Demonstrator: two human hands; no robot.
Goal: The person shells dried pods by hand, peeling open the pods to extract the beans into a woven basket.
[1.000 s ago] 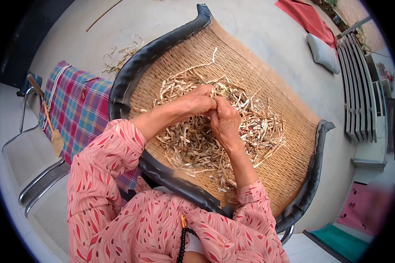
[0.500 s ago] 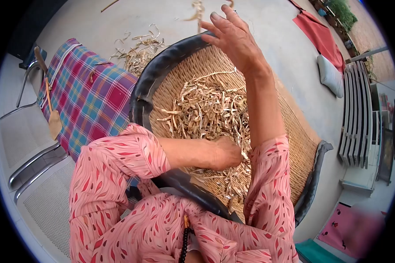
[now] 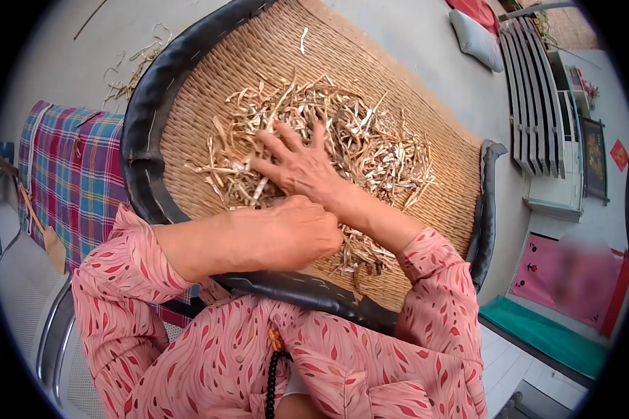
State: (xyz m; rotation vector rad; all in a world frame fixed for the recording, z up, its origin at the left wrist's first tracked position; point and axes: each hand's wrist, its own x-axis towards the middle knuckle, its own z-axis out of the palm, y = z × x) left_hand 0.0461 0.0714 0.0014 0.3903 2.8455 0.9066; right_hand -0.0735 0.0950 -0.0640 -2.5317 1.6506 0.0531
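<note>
Dried bean pods [image 3: 391, 153] lie heaped across the middle of a woven winnowing basket [image 3: 210, 91], and from my remote seat I judge them feather-light, stiff and brittle, apt to crack or scatter under a hard squeeze. I'd expect the dry skins to slide over one another, so a loose handful from the top of the heap, or a pinch at one pod's end, seems the surest hold. My right hand [image 3: 304, 171] has its fingers spread over the left side of the heap; I cannot tell how firmly they press. Just nearer, my left hand [image 3: 304, 230] is clenched into a fist, and whether anything is inside it I cannot tell. To my eye the pods are thin, curled and tangled, straw-coloured to cream, with greyish brown patches. One pale strip [image 3: 303, 40] lies apart on the basket's far side, well away from the heap.
</note>
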